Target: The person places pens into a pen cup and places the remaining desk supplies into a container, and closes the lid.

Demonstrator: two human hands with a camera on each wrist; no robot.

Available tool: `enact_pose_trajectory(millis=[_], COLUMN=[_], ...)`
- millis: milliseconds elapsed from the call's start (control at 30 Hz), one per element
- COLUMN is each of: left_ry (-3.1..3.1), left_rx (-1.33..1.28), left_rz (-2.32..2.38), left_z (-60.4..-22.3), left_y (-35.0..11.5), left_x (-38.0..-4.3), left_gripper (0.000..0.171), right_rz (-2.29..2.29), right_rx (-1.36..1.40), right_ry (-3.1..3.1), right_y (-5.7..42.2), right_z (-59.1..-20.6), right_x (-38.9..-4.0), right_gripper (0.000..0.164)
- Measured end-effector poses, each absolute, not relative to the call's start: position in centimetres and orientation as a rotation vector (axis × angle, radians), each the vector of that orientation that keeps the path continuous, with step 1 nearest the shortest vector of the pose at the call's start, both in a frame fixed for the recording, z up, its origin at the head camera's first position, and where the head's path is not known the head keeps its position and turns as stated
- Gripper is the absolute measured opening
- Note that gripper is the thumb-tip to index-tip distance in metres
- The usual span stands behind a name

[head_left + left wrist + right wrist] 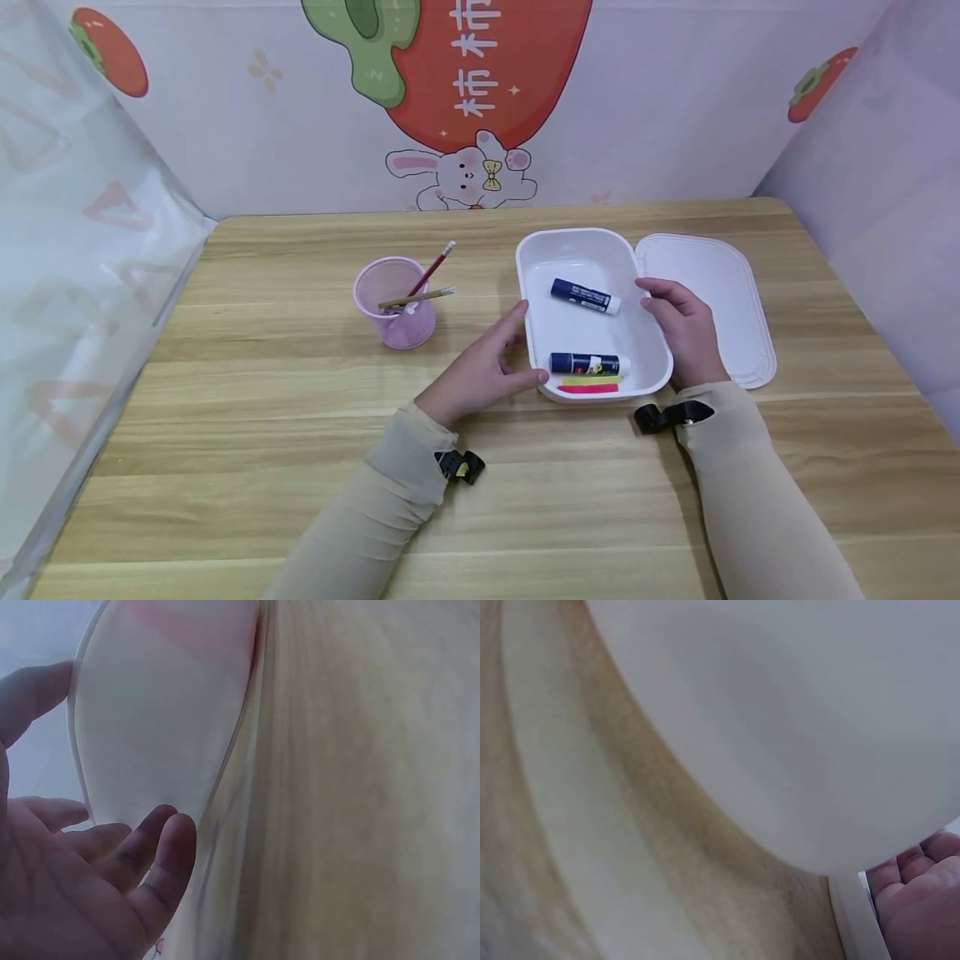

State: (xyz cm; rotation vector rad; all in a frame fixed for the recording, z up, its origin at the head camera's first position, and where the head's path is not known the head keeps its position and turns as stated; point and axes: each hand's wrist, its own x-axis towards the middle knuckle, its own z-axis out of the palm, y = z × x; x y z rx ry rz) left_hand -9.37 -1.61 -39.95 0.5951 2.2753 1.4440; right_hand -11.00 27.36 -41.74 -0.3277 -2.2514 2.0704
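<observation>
A white plastic box (pixel 577 250) stands on the table between both hands. Inside it lie a dark blue glue stick (pixel 585 297) with a white end, a second similar glue stick (pixel 588 364), and yellow and pink strips (pixel 588 388) along the near wall. My left hand (pixel 480 371) touches the box's left side, its thumb at the near left corner and its fingers spread, loosely bent in the left wrist view. At the right rim, fingertips of my right hand (pixel 686 333) touch the box. In the right wrist view the box wall (pixel 795 735) hides much of that hand (pixel 922 900).
A white lid (pixel 731 292) lies flat just right of the box, partly behind the right hand. To the left stands a pink mesh cup (pixel 405 329) holding a red pencil (pixel 432 268) and a yellowish pencil (pixel 420 297). A printed cloth (pixel 637 108) hangs behind the table.
</observation>
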Motion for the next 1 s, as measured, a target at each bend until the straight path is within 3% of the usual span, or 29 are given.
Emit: enact_pose_trajectory(millis=[400, 1000], left_ry=[2.171, 2.123], left_rx=[0.565, 0.600], left_rz=[1.478, 1.516], left_z=[-40.3, -40.6], left_y=[-1.8, -2.0], left_x=[-9.5, -9.6], left_gripper=[0.102, 0.102], right_rz=[2.087, 1.733], right_rx=[-0.336, -0.377], right_ry=[-2.244, -2.444], right_y=[27.4, 29.7], right_z=[-41.5, -40.6], right_x=[-10.9, -10.8], right_gripper=[0.036, 0.038])
